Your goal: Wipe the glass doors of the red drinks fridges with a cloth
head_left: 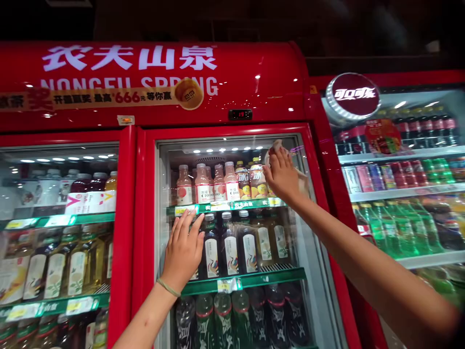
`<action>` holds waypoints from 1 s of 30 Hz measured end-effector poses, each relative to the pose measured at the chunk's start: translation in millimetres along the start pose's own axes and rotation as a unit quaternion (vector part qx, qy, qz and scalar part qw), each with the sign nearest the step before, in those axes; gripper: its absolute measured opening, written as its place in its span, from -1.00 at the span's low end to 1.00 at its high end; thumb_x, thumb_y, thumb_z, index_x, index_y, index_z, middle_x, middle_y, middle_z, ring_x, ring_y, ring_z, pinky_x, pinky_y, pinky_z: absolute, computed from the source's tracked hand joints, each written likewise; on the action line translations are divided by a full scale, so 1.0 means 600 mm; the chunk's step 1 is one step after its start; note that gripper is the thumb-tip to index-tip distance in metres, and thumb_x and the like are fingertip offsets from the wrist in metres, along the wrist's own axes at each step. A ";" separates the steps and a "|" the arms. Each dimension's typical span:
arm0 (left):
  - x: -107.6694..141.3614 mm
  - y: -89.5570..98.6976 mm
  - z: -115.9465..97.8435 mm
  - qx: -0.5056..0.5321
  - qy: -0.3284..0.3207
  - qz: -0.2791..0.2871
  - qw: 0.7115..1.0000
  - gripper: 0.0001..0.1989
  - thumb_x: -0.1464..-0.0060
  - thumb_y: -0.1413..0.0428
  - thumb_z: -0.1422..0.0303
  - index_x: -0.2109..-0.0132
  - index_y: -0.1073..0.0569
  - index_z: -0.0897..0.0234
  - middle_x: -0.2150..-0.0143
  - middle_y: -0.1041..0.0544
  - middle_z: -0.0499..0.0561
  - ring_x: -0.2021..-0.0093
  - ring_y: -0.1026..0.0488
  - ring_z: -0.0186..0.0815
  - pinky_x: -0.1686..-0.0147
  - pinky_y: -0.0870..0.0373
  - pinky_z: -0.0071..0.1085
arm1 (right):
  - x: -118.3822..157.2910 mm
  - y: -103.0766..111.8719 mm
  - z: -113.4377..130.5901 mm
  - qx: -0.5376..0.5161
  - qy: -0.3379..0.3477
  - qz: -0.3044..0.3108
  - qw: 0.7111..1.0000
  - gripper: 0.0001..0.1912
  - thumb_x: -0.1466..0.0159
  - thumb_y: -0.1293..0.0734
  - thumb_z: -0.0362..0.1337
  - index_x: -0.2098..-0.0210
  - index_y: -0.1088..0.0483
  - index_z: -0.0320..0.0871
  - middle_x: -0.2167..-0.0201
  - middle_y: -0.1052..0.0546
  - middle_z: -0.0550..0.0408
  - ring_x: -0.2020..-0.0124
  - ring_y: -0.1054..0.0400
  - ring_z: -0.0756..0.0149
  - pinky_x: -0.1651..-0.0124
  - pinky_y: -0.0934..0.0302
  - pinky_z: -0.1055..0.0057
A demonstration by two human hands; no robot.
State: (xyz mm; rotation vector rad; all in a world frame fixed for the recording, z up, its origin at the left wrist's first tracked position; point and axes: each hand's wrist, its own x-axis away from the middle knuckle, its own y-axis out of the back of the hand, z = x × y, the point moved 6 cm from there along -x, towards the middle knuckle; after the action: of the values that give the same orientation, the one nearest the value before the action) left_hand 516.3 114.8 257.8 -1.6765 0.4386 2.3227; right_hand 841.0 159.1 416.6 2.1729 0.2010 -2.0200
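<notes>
cloth: where is it?
under the right hand, fingers extended, nearly flat against the upper right of the glass door.
left hand?
empty, fingers lightly spread, at the same glass.

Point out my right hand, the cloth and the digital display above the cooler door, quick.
Right hand [282, 175]: head view, on the back of the hand.
Cloth [278, 145]: head view, on its upper part.
Digital display [240, 115]: head view, on the lit red digits.
</notes>
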 end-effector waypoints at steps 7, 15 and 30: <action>0.047 0.065 0.075 -0.007 0.026 -0.008 1.000 -0.53 -0.36 0.00 0.41 -0.37 -0.30 0.24 -0.37 -0.38 0.20 -0.47 -0.19 -0.06 -0.43 -0.17 0.09 | 0.005 -0.051 0.294 -0.073 0.140 0.080 0.984 -0.31 -0.48 -0.03 0.03 -0.50 0.07 -0.11 -0.56 0.03 0.05 -0.57 0.26 0.07 -0.59 0.31 -0.07; 0.131 0.126 0.139 -0.011 0.093 -0.010 0.996 -0.54 -0.39 0.07 0.40 -0.38 -0.29 0.21 -0.36 -0.39 0.21 -0.48 -0.17 -0.07 -0.45 -0.10 0.10 | 0.205 -0.094 0.527 -0.205 0.286 0.151 0.924 -0.26 -0.47 -0.10 -0.06 -0.55 0.19 -0.12 -0.55 0.13 0.14 -0.57 0.32 0.14 -0.61 0.24 -0.03; 0.226 0.120 0.095 0.022 0.120 0.041 0.992 -0.55 -0.37 0.05 0.40 -0.34 -0.36 0.24 -0.34 -0.41 0.21 -0.48 -0.16 -0.06 -0.47 -0.07 0.07 | 0.393 -0.069 0.438 -0.235 0.326 0.298 0.866 -0.33 -0.49 -0.06 -0.04 -0.51 0.05 -0.14 -0.52 0.05 0.06 -0.54 0.18 0.20 -0.58 0.25 0.12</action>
State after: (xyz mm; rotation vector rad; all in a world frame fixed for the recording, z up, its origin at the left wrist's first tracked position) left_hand 397.6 72.5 153.2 -1.9580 0.6113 2.1551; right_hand 593.6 139.5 161.9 2.1309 0.0693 -0.7690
